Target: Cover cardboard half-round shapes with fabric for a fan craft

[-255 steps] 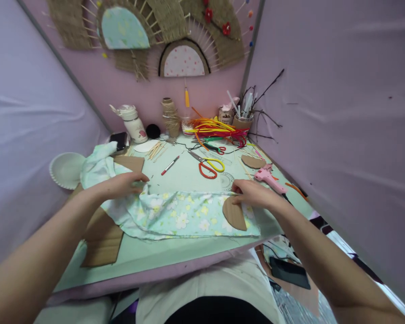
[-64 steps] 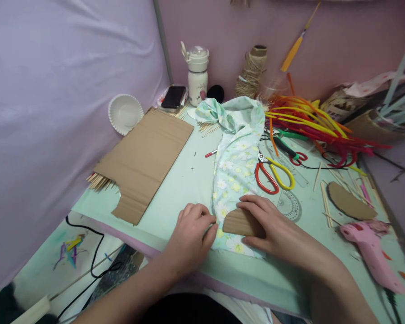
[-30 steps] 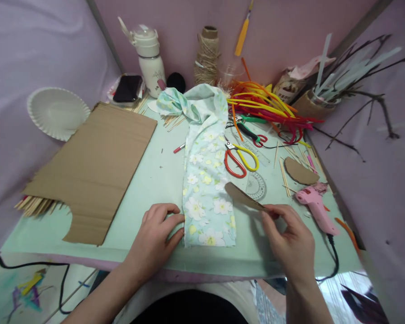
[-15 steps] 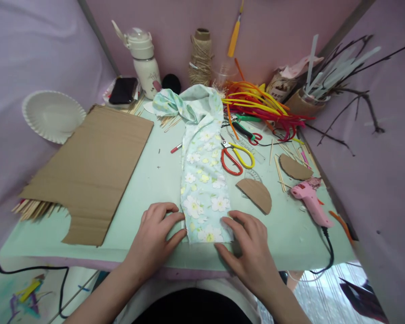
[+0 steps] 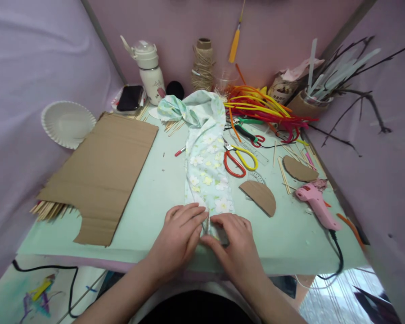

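Note:
A long strip of pale blue floral fabric [image 5: 207,168] runs up the table, bunched and twisted at its far end. Its near end is gathered between my two hands, with the left edge folded over toward the middle. My left hand [image 5: 182,229] is closed on that folded edge, fingers together. From the other side my right hand [image 5: 234,236] pinches the cloth, thumb and fingertips almost meeting the left ones. Beside the strip on the right lie scissors [image 5: 236,166] with one red and one yellow handle, and a cardboard half-disc [image 5: 259,197].
Left of the fabric lies a large cardboard sheet [image 5: 111,166], near a white paper plate [image 5: 68,123]. A pink glue gun [image 5: 319,204] with a black cord is at right. Behind stand a bottle [image 5: 151,76], a twine spool [image 5: 203,65] and bright pipe cleaners [image 5: 263,105].
Both hands have come together from the fabric's two side edges. The left edge is now folded inward at the near end. The view has shifted slightly.

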`<state>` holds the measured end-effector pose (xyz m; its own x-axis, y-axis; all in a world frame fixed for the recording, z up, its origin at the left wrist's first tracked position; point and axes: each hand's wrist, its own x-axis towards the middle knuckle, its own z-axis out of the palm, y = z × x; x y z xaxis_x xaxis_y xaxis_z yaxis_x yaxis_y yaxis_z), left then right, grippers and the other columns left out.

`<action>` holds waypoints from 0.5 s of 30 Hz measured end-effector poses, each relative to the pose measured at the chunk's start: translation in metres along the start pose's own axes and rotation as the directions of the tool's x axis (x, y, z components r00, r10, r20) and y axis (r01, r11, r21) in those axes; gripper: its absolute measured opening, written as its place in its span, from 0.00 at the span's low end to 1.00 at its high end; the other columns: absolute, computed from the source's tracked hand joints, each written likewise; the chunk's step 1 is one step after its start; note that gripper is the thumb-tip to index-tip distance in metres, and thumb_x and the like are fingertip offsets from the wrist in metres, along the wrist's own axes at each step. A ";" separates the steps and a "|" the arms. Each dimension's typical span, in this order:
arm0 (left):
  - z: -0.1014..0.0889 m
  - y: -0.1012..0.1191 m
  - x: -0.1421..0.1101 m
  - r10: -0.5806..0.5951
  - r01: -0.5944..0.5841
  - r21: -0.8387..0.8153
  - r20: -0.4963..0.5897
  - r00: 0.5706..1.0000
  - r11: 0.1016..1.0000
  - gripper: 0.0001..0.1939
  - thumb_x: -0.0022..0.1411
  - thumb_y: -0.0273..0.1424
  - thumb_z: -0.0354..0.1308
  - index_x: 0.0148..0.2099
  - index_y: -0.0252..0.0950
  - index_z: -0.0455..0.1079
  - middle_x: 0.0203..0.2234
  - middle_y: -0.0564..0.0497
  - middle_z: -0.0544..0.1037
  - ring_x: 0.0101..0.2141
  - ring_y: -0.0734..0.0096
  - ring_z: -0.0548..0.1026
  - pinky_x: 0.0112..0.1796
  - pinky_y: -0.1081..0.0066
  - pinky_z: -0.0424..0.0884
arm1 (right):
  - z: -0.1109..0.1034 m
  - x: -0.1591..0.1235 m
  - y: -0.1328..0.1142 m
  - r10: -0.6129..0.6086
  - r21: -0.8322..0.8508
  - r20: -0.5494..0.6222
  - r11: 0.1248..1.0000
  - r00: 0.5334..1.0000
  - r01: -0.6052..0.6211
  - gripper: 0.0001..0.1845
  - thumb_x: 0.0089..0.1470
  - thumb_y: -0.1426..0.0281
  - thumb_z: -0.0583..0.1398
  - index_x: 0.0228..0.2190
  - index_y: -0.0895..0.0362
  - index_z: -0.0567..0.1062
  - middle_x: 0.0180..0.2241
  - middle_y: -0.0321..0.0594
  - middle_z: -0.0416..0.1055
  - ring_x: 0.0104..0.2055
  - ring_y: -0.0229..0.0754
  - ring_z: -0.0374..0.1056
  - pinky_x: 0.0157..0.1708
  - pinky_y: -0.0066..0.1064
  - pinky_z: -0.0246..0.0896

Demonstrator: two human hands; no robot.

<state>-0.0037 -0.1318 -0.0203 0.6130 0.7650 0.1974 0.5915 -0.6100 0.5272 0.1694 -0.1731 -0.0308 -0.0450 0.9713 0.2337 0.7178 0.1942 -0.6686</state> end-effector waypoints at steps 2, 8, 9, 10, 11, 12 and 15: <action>-0.001 -0.005 -0.001 -0.010 0.008 -0.063 -0.032 0.999 0.998 0.18 0.68 0.23 0.45 0.56 0.35 0.67 0.52 0.45 0.76 0.55 0.64 0.70 0.55 0.59 0.64 | 0.003 0.006 0.000 0.046 0.040 -0.001 0.998 0.999 -0.046 0.06 0.60 0.65 0.60 0.35 0.55 0.71 0.30 0.36 0.73 0.34 0.42 0.69 0.41 0.38 0.56; 0.000 -0.012 0.006 -0.332 0.359 0.086 -0.233 0.914 0.929 0.14 0.66 0.32 0.54 0.50 0.31 0.69 0.45 0.40 0.74 0.48 0.55 0.71 0.48 0.56 0.69 | -0.015 0.019 0.008 0.442 0.479 -0.311 0.837 0.841 -0.263 0.04 0.55 0.68 0.61 0.31 0.54 0.70 0.28 0.32 0.70 0.29 0.37 0.66 0.28 0.28 0.58; 0.001 -0.012 0.010 -0.388 0.430 0.160 -0.240 0.890 0.888 0.17 0.64 0.36 0.57 0.51 0.30 0.68 0.45 0.38 0.73 0.48 0.51 0.69 0.48 0.52 0.68 | -0.020 0.021 0.012 0.547 0.589 -0.384 0.765 0.744 -0.259 0.06 0.54 0.67 0.62 0.32 0.54 0.70 0.28 0.32 0.69 0.28 0.36 0.65 0.28 0.27 0.58; 0.002 -0.011 0.014 -0.434 0.484 0.228 -0.235 0.869 0.845 0.21 0.62 0.39 0.59 0.51 0.28 0.67 0.46 0.36 0.71 0.48 0.47 0.67 0.47 0.50 0.68 | -0.026 0.024 0.017 0.638 0.691 -0.418 0.685 0.646 -0.230 0.08 0.52 0.66 0.64 0.32 0.54 0.69 0.28 0.31 0.68 0.28 0.35 0.65 0.28 0.26 0.59; 0.003 -0.010 0.018 -0.469 0.519 0.279 -0.229 0.853 0.808 0.24 0.60 0.41 0.60 0.51 0.28 0.67 0.47 0.35 0.70 0.48 0.45 0.66 0.46 0.48 0.67 | -0.031 0.026 0.023 0.712 0.776 -0.410 0.601 0.570 -0.192 0.10 0.49 0.67 0.65 0.32 0.54 0.69 0.27 0.30 0.67 0.27 0.35 0.64 0.28 0.26 0.59; 0.005 -0.009 0.022 -0.492 0.538 0.312 -0.220 0.843 0.783 0.25 0.59 0.42 0.61 0.50 0.28 0.67 0.47 0.35 0.70 0.48 0.44 0.66 0.45 0.48 0.67 | -0.037 0.027 0.030 0.767 0.841 -0.378 0.519 0.518 -0.155 0.11 0.47 0.68 0.66 0.31 0.54 0.68 0.26 0.29 0.66 0.27 0.34 0.63 0.29 0.26 0.60; 0.007 -0.007 0.031 -0.509 0.540 0.325 -0.181 0.841 0.776 0.16 0.60 0.40 0.61 0.43 0.32 0.68 0.43 0.39 0.70 0.44 0.48 0.66 0.42 0.52 0.67 | -0.049 0.028 0.048 0.843 0.920 -0.302 0.379 0.445 -0.094 0.11 0.43 0.71 0.65 0.29 0.55 0.67 0.25 0.29 0.65 0.28 0.34 0.63 0.29 0.25 0.60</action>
<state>0.0152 -0.1052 -0.0232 0.1196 0.9917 0.0471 0.9606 -0.1275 0.2471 0.2366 -0.1432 -0.0213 0.7950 0.5542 -0.2466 -0.3630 0.1089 -0.9254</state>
